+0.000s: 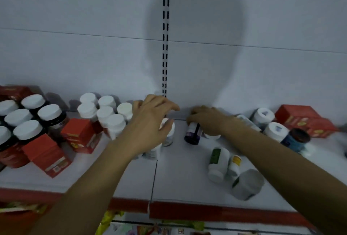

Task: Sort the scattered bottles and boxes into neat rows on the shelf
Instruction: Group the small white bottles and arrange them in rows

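My left hand point(150, 120) hovers with loosely spread fingers over a white-capped bottle point(169, 133) near the shelf's back middle; whether it touches the cap is unclear. My right hand point(208, 120) grips a dark purple bottle point(193, 131) lying tilted on the white shelf point(178, 174). White bottles point(107, 112) stand grouped left of my left hand. Dark jars with white lids point(28, 120) fill the far left. Red boxes point(80, 135) sit in front of them, some tilted.
Three bottles point(217, 163) lie on their sides at front right. Upright bottles point(276, 131) and a red box point(304, 120) stand at the right. The shelf's red front edge point(206, 210) runs below, and a slotted upright point(165, 47) divides the back wall.
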A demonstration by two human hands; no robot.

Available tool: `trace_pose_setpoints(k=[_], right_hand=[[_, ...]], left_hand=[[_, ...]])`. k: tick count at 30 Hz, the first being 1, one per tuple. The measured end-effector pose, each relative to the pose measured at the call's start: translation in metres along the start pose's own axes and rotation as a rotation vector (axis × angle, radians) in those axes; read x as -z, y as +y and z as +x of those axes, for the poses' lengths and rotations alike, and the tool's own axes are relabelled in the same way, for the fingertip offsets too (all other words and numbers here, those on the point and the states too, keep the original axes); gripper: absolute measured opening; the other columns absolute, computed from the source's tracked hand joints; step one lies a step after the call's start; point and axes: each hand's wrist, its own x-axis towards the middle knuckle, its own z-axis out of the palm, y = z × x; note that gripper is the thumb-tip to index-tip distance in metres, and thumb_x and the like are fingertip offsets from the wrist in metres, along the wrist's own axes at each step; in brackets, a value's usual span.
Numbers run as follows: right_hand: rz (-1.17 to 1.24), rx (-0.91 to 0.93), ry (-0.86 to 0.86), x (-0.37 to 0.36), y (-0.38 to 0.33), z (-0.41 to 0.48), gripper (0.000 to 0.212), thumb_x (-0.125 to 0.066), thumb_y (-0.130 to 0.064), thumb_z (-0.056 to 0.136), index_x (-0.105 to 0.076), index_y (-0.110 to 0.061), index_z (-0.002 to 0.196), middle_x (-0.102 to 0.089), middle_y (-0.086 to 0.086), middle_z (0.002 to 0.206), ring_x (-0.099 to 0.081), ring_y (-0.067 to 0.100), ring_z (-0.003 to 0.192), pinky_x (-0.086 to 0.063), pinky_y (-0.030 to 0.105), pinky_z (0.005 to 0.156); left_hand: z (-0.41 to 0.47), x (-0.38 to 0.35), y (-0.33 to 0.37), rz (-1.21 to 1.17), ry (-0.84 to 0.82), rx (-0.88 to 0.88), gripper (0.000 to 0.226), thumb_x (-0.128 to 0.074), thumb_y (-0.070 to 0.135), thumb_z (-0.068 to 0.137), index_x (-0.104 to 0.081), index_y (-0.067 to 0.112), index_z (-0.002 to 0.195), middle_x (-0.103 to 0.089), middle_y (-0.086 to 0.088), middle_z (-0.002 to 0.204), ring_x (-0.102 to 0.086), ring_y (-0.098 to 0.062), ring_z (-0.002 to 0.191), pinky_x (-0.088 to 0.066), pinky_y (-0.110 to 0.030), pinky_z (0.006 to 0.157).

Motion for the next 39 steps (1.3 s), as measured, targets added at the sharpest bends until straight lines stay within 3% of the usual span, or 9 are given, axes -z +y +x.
trace_pose_setpoints(k=[6, 14, 21, 23, 27, 30, 32, 35, 39], right_hand=[[0.328, -0.049, 0.164, 0.006, 0.017, -0.035, 0.039, -0.066, -0.010, 0.085, -0.058, -0.015, 0.122, -0.062, 0.009, 0.114, -0.058, 0.030, 0.101, -0.048, 0.043, 0.090], [0.466, 0.000, 0.352, 0.006, 0.002, -0.070, 0.030, -0.063, -0.021, 0.095, -0.064, -0.013, 0.124, -0.055, 0.009, 0.106, -0.057, 0.027, 0.094, -0.047, 0.039, 0.089], [0.641, -0.140, 0.304, -0.003, 0.000, -0.093, 0.062, -0.071, -0.030, 0.094, -0.042, -0.027, 0.148, -0.055, 0.006, 0.129, -0.056, 0.022, 0.111, -0.045, 0.033, 0.098], [0.666, -0.229, 0.411, -0.016, 0.010, -0.119, 0.054, -0.070, -0.031, 0.095, -0.048, -0.027, 0.144, -0.056, 0.001, 0.134, -0.056, 0.017, 0.116, -0.046, 0.029, 0.101], [0.742, -0.510, 0.882, -0.050, 0.035, -0.188, 0.036, -0.071, -0.016, 0.091, -0.063, -0.025, 0.125, -0.063, -0.005, 0.120, -0.056, 0.005, 0.103, -0.048, 0.020, 0.089], [0.613, -0.801, 0.977, -0.076, 0.073, -0.216, 0.051, -0.069, -0.009, 0.085, -0.057, -0.024, 0.133, -0.059, 0.004, 0.128, -0.051, 0.024, 0.117, -0.041, 0.032, 0.097], [0.613, -0.872, 0.733, -0.086, 0.103, -0.221, 0.062, -0.070, -0.015, 0.086, -0.049, -0.026, 0.144, -0.053, 0.007, 0.142, -0.045, 0.032, 0.129, -0.038, 0.041, 0.107], [0.722, -0.748, 0.439, -0.101, 0.132, -0.224, 0.061, -0.074, -0.021, 0.088, -0.049, -0.029, 0.143, -0.059, 0.004, 0.139, -0.053, 0.033, 0.127, -0.046, 0.049, 0.104], [0.981, -0.751, 0.820, -0.119, 0.144, -0.243, 0.049, -0.080, -0.020, 0.085, -0.053, -0.027, 0.126, -0.065, -0.006, 0.119, -0.062, 0.014, 0.106, -0.049, 0.021, 0.087]], left_hand=[[0.009, -0.046, 0.012, 0.032, -0.169, 0.053, 0.028, -0.058, 0.037, 0.097, -0.060, 0.035, 0.125, -0.059, 0.012, 0.124, -0.049, -0.016, 0.123, -0.028, -0.040, 0.092], [0.001, -0.071, 0.000, 0.166, -0.304, 0.079, 0.033, -0.055, 0.049, 0.096, -0.056, 0.042, 0.129, -0.052, 0.018, 0.134, -0.037, -0.012, 0.134, -0.020, -0.040, 0.103], [0.008, -0.071, -0.002, 0.078, -0.257, 0.158, 0.029, -0.064, 0.040, 0.095, -0.061, 0.040, 0.124, -0.056, 0.013, 0.132, -0.045, -0.016, 0.129, -0.022, -0.043, 0.104], [0.012, -0.071, 0.004, -0.010, -0.153, 0.190, 0.023, -0.067, 0.030, 0.095, -0.065, 0.034, 0.118, -0.060, 0.009, 0.124, -0.052, -0.021, 0.121, -0.031, -0.046, 0.101], [0.035, -0.075, 0.046, -0.179, 0.021, 0.096, 0.018, -0.055, 0.025, 0.092, -0.068, 0.021, 0.104, -0.065, 0.002, 0.105, -0.060, -0.026, 0.099, -0.049, -0.048, 0.087], [0.057, -0.090, 0.096, -0.249, -0.070, -0.039, 0.015, -0.059, 0.021, 0.093, -0.068, 0.020, 0.104, -0.064, 0.006, 0.103, -0.059, -0.020, 0.096, -0.050, -0.044, 0.086], [0.067, -0.105, 0.129, -0.283, -0.141, -0.111, 0.013, -0.066, 0.018, 0.093, -0.068, 0.023, 0.106, -0.063, 0.010, 0.102, -0.059, -0.017, 0.097, -0.049, -0.040, 0.088], [0.080, -0.124, 0.173, -0.316, -0.254, -0.198, 0.015, -0.066, 0.022, 0.093, -0.067, 0.026, 0.108, -0.065, 0.011, 0.102, -0.060, -0.013, 0.095, -0.048, -0.031, 0.084], [0.106, -0.154, 0.220, -0.059, -0.599, -0.340, 0.022, -0.059, 0.037, 0.097, -0.056, 0.025, 0.115, -0.063, 0.005, 0.107, -0.062, -0.020, 0.095, -0.052, -0.037, 0.077]])
